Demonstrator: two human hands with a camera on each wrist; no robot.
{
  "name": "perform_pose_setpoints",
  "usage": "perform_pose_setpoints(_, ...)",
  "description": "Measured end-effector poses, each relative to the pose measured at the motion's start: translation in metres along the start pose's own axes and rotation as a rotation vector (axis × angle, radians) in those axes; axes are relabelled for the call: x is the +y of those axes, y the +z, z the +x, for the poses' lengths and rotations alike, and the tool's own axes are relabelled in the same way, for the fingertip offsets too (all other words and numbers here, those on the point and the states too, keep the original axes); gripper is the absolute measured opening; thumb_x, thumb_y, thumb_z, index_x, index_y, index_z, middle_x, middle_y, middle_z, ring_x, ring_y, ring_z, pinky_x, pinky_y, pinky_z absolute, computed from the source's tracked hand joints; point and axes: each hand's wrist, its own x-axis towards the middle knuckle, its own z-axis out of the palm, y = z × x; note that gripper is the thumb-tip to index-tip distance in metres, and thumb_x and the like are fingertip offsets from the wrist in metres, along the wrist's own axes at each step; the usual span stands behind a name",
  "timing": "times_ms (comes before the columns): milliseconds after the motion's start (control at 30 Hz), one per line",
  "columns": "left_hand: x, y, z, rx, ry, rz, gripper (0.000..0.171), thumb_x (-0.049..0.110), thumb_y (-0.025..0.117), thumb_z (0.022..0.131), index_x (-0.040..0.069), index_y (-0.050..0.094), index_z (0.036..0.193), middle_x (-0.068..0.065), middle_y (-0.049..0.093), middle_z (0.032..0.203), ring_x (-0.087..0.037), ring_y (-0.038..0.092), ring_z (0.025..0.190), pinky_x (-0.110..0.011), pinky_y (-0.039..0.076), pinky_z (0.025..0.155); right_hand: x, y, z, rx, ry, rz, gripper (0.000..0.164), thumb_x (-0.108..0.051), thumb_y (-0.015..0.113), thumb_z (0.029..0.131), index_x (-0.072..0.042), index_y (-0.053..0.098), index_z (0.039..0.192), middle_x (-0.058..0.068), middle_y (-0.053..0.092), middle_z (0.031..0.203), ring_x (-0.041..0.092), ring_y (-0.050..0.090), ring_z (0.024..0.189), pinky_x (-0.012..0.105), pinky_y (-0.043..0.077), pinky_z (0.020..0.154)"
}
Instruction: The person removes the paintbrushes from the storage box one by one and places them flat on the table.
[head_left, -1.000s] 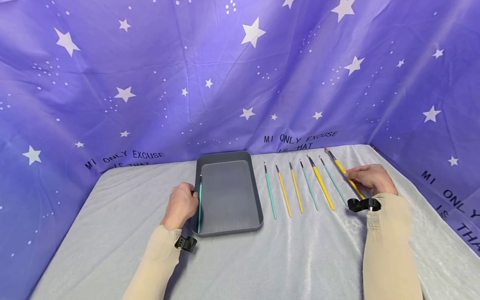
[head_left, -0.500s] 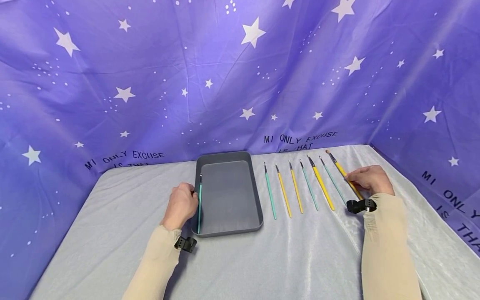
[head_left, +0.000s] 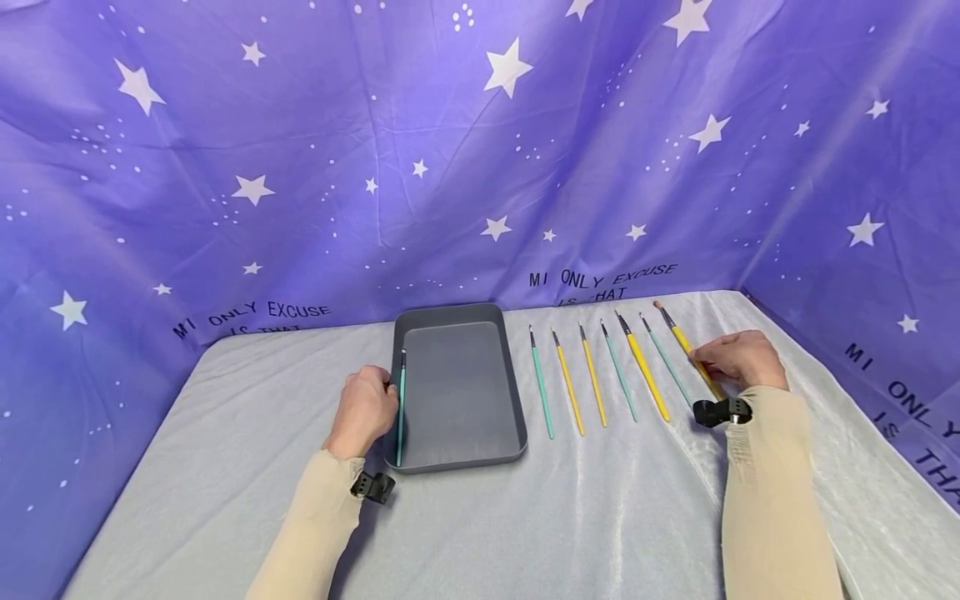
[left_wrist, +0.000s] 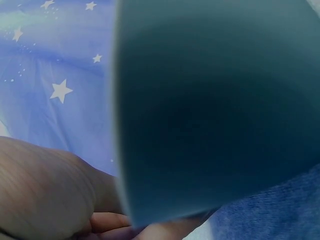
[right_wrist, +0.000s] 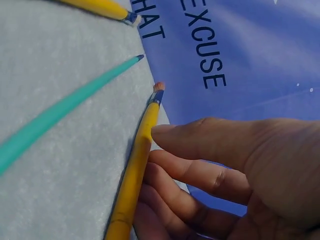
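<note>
My left hand (head_left: 363, 410) grips the left rim of a dark grey tray (head_left: 457, 463); in the left wrist view the tray's wall (left_wrist: 215, 115) fills much of the picture, with fingers under its edge. Inside the tray, along its left wall, lies a teal paintbrush (head_left: 401, 408). At the far right of a row of brushes, my right hand (head_left: 742, 360) pinches a thick yellow paintbrush (head_left: 681, 337). Seen from the right wrist, the thumb tip is on the yellow handle (right_wrist: 131, 185) and curled fingers sit along its other side. The brush lies close over the cloth, bristles pointing away.
Between tray and right hand, several brushes lie side by side, among them a teal brush (head_left: 542, 392), a thin yellow brush (head_left: 592, 375) and a thick yellow brush (head_left: 643, 367). Pale cloth (head_left: 600, 517) covers the table. A purple star-printed curtain (head_left: 450, 150) hangs behind and at both sides.
The right hand has shifted slightly left with the yellow paintbrush, which has come down closer to the cloth, mostly in the first half second. The left hand and tray have stayed put.
</note>
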Motion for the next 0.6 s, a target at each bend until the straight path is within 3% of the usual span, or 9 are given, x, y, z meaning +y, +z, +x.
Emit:
perform_pose_setpoints(233,0.001,0.000,0.001,-0.004,-0.004,-0.007,0.034,0.005,0.055,0.098,0.007,0.051,0.064,-0.005,0.051,0.059,-0.018,0.052,0.054,-0.027,0.040,0.049,-0.006,0.001,-0.004,0.041,-0.051,0.092,0.006,-0.021,0.072,0.090,-0.022,0.077,0.088,-0.022,0.067,0.068,-0.005,0.064,0.069,0.018,0.055,0.067)
perform_pose_setpoints(300,0.001,0.000,0.001,-0.004,-0.006,-0.006,0.034,0.005,0.055,0.098,0.006,0.052,0.064,-0.005,0.052,0.059,-0.018,0.052,0.054,-0.027,0.040,0.050,-0.010,0.004,-0.004,0.043,-0.055,0.110,0.008,-0.022,0.071,0.091,-0.018,0.076,0.094,-0.022,0.066,0.070,-0.004,0.063,0.070,0.019,0.055,0.068)
perform_pose_setpoints(467,0.000,-0.001,0.000,-0.016,-0.014,-0.012,0.033,0.005,0.055,0.098,0.006,0.054,0.066,-0.006,0.052,0.059,-0.018,0.053,0.054,-0.027,0.041,0.050,-0.023,0.018,-0.004,0.043,-0.105,0.128,0.029,-0.023,0.069,0.094,-0.001,0.068,0.113,-0.019,0.067,0.071,-0.002,0.065,0.070,0.021,0.058,0.070)
perform_pose_setpoints(600,0.000,-0.001,0.000,-0.021,-0.019,-0.019,0.032,0.005,0.054,0.099,0.005,0.055,0.067,-0.006,0.053,0.061,-0.018,0.053,0.055,-0.027,0.041,0.049,-0.036,0.031,-0.005,0.026,-0.120,0.208,0.036,-0.019,0.069,0.096,0.006,0.062,0.120,-0.018,0.068,0.075,0.000,0.068,0.072,0.023,0.060,0.073)
